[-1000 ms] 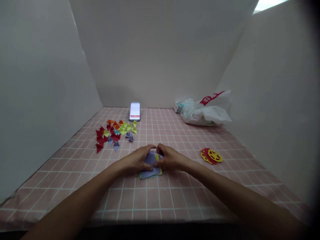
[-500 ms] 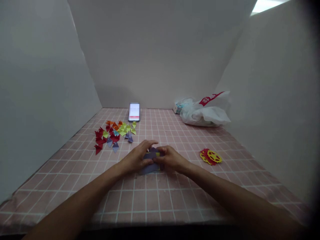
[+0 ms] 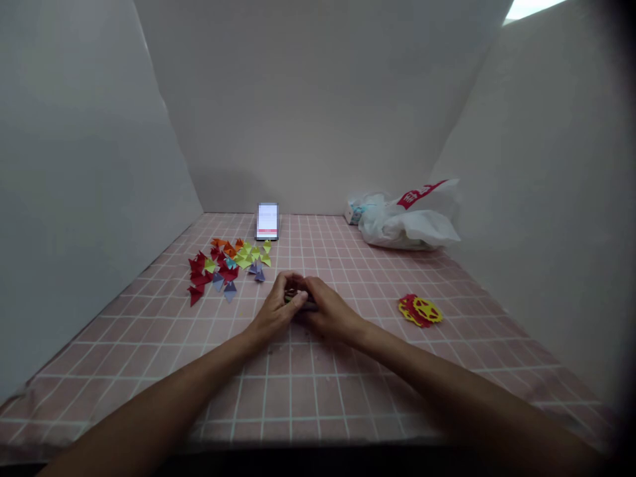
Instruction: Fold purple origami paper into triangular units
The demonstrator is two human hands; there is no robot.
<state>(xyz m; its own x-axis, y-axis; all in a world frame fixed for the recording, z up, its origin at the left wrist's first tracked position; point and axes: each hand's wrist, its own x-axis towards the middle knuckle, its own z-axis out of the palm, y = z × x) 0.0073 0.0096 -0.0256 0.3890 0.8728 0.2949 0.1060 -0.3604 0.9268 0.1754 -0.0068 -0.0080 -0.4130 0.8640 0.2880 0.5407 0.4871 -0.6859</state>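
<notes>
My left hand (image 3: 274, 309) and my right hand (image 3: 332, 310) meet at the middle of the table, fingers curled round a small stack of coloured papers (image 3: 310, 305). Only a thin dark edge of the stack shows between them; the rest is covered by the palms and fingers. The left thumb lies across the near side, close to the right hand. Beyond the left hand lies a group of folded paper pieces in red (image 3: 201, 277), orange (image 3: 229, 250), yellow-green (image 3: 244, 257) and purple (image 3: 230, 290).
To the right lie red and yellow gear-shaped cutouts (image 3: 420, 311), overlapping. A phone (image 3: 267, 221) stands lit at the back. At the back right, a white plastic bag (image 3: 407, 228) rests beside a small box (image 3: 354, 212). White walls (image 3: 318, 119) enclose the pink checked tablecloth (image 3: 298, 411).
Half a second ago the purple and yellow papers lay spread under my fingers near the tabletop. Now both hands have closed round them, and most of the paper is hidden.
</notes>
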